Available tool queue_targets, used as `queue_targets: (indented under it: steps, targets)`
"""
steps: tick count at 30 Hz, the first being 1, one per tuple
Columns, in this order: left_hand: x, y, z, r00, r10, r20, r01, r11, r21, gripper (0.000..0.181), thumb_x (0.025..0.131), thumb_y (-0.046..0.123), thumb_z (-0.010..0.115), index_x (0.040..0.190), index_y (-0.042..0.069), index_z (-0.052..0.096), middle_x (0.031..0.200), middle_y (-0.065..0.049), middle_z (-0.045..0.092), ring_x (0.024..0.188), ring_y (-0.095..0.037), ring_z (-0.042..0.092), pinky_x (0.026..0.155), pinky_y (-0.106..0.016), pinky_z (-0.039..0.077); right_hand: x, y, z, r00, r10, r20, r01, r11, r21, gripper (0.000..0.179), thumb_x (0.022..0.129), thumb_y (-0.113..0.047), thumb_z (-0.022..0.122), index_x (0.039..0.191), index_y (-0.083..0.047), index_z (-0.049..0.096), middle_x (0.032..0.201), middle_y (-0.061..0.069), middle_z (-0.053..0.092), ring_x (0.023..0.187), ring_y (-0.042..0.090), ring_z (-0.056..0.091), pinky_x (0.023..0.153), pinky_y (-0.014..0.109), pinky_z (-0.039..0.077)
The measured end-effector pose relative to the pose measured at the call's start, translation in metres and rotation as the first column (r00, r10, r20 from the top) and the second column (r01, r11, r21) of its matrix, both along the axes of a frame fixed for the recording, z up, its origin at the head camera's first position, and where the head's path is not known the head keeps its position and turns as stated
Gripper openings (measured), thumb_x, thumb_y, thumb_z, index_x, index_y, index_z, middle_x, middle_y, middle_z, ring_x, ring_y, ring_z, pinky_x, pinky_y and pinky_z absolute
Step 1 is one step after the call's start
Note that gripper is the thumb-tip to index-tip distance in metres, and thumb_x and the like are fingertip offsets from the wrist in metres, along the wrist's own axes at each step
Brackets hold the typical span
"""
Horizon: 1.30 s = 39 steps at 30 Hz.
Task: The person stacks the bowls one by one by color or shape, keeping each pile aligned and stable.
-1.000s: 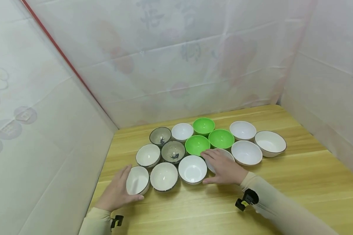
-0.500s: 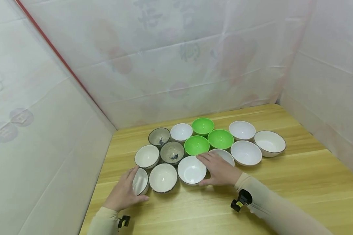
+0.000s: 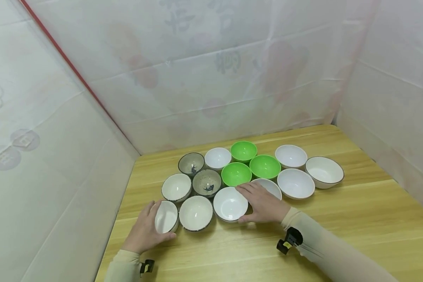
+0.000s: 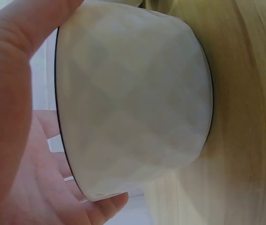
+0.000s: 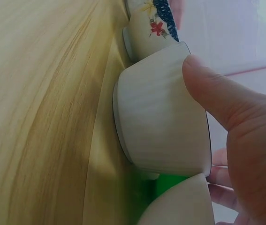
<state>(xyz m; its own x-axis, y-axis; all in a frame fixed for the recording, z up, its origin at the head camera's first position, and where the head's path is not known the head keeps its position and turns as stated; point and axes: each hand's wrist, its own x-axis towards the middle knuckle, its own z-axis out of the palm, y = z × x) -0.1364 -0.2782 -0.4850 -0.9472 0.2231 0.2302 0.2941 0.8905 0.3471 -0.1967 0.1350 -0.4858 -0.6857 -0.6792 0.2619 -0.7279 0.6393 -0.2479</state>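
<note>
My left hand (image 3: 144, 229) holds a white, dark-rimmed bowl (image 3: 167, 217) at the front left, thumb on the near side and fingers at the far side. In the left wrist view this bowl (image 4: 133, 98) shows a faceted outer wall and stands on the table. My right hand (image 3: 266, 205) grips another white bowl (image 3: 230, 203) by its right side; its ribbed wall (image 5: 165, 112) and thin dark rim show in the right wrist view. Between the two stands a cream bowl (image 3: 196, 213) with a speckled rim and flowers outside. A white bowl (image 3: 268, 187) is partly hidden behind my right hand.
Behind stand two grey bowls (image 3: 207, 183), three green bowls (image 3: 236, 174), a cream bowl (image 3: 176, 187) and several white bowls (image 3: 295, 183), close together on the wooden table (image 3: 366, 219). A dark-rimmed white bowl (image 3: 324, 171) is farthest right. Cloth-covered walls (image 3: 211, 78) enclose the table.
My right hand has moved slightly left, onto the white bowl's edge. The left hand has shifted a little right around its bowl, then slightly back. The bowls stay nearly in place.
</note>
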Motion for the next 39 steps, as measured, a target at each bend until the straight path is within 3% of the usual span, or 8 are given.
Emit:
queue_targets:
  steps: [8,21,26,31,39]
  targets:
    - [0.003,-0.001,-0.003,0.998,0.044,0.053,-0.046,0.998,0.039,0.117,0.054,0.059,0.087,0.145,0.004,0.037,0.14,-0.033,0.035,0.12,-0.051,0.044,0.088,-0.065,0.044,0.0,0.0,-0.002,1.0,-0.005,0.011,0.005,1.0,-0.001,0.102,0.071,-0.066,0.071,0.142,0.002,0.041,0.14,0.013,0.046,0.13,0.03,0.039,0.11,0.05,0.027]
    - [0.002,0.0,-0.013,0.997,0.076,-0.022,-0.073,0.993,0.095,0.117,0.052,0.057,0.088,0.145,0.008,0.036,0.133,-0.019,0.045,0.114,-0.039,0.05,0.084,-0.059,0.049,-0.002,0.001,-0.004,1.0,-0.018,0.022,0.018,1.0,0.012,0.103,0.073,-0.069,0.068,0.144,-0.001,0.039,0.142,0.011,0.044,0.132,0.027,0.038,0.112,0.046,0.025]
    - [0.001,-0.002,-0.014,0.996,0.089,-0.03,-0.085,0.99,0.112,0.12,0.051,0.059,0.088,0.145,0.009,0.034,0.134,-0.019,0.046,0.115,-0.039,0.05,0.085,-0.06,0.048,-0.002,0.001,-0.005,1.0,-0.02,0.024,0.02,1.0,0.015,0.103,0.073,-0.07,0.067,0.144,-0.002,0.039,0.142,0.01,0.044,0.132,0.026,0.038,0.112,0.045,0.025]
    - [0.0,-0.003,-0.007,0.993,0.083,-0.08,-0.072,0.989,0.132,0.12,0.05,0.058,0.089,0.145,0.008,0.036,0.132,-0.021,0.048,0.113,-0.039,0.051,0.084,-0.061,0.048,-0.003,0.001,-0.005,0.999,-0.024,0.037,0.023,1.0,0.017,0.103,0.073,-0.071,0.066,0.145,-0.002,0.038,0.143,0.01,0.044,0.132,0.026,0.037,0.113,0.044,0.024]
    - [-0.003,-0.002,0.017,0.987,0.052,-0.153,-0.032,0.991,0.134,0.119,0.051,0.061,0.087,0.143,0.005,0.038,0.132,-0.021,0.049,0.113,-0.039,0.051,0.082,-0.06,0.049,-0.002,0.001,-0.003,0.999,-0.017,0.032,0.016,1.0,0.018,0.104,0.073,-0.074,0.063,0.145,-0.002,0.038,0.143,0.01,0.044,0.132,0.026,0.038,0.112,0.045,0.025]
